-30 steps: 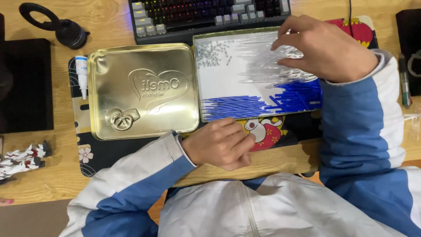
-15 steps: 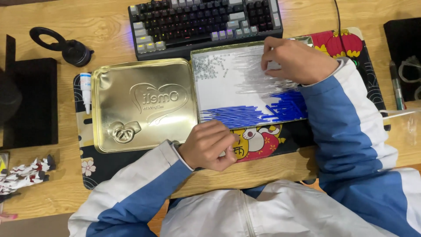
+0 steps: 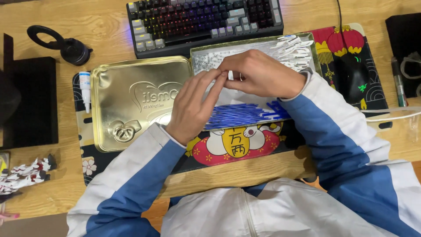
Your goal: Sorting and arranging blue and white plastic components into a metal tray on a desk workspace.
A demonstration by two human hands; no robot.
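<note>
An open tin tray point(image 3: 256, 42) lies in front of me, filled with rows of small white pieces point(image 3: 293, 47) and blue pieces point(image 3: 245, 116). My hands meet over its middle. My right hand point(image 3: 263, 74) pinches a small white piece point(image 3: 230, 75) at its fingertips. My left hand point(image 3: 193, 109) reaches in from the lower left with straight fingers that close on the same piece. The hands hide much of the tray's contents. The tray's gold lid point(image 3: 131, 101), embossed with a heart, rests flat just left of it.
A dark keyboard point(image 3: 206, 19) with lit keys sits behind the tray. To the right is a black mouse point(image 3: 351, 74) on a patterned desk mat point(image 3: 237, 147). A small white bottle point(image 3: 84, 90), a black round device point(image 3: 66, 46) and a black box point(image 3: 30, 101) are at the left.
My left hand has risen from the desk's front edge to the tray's middle. My right hand has slid from the tray's far right corner to meet it there.
</note>
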